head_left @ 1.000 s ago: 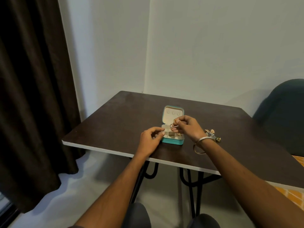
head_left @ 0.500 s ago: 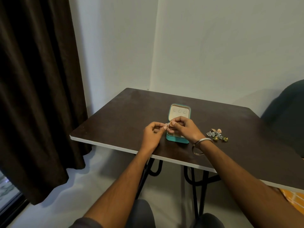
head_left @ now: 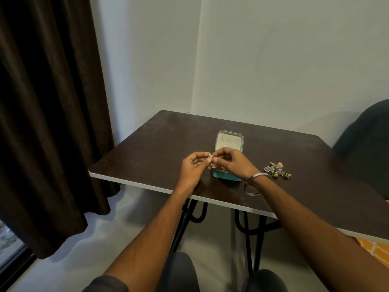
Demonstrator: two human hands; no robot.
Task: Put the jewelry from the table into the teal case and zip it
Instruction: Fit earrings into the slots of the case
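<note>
The teal case (head_left: pixel 226 177) stands open on the dark table (head_left: pixel 160 144), its cream-lined lid (head_left: pixel 229 141) upright at the back. My left hand (head_left: pixel 194 168) and my right hand (head_left: pixel 233 163) meet just in front of the case, and both pinch a small gold earring (head_left: pixel 211 158) between their fingertips. The right hand hides most of the case's tray. A small pile of loose jewelry (head_left: pixel 277 170) lies on the table to the right of the case.
A silver bangle (head_left: pixel 253 184) hangs on my right wrist. A dark curtain (head_left: pixel 48 114) hangs at the left, and a dark chair (head_left: pixel 366 142) stands at the table's right end. Black metal table legs (head_left: pixel 248 232) and my knees are below.
My left hand left the case's front edge and came up to my right hand; both now pinch the gold earring. The camera shifted, so the table sits further right in view.
</note>
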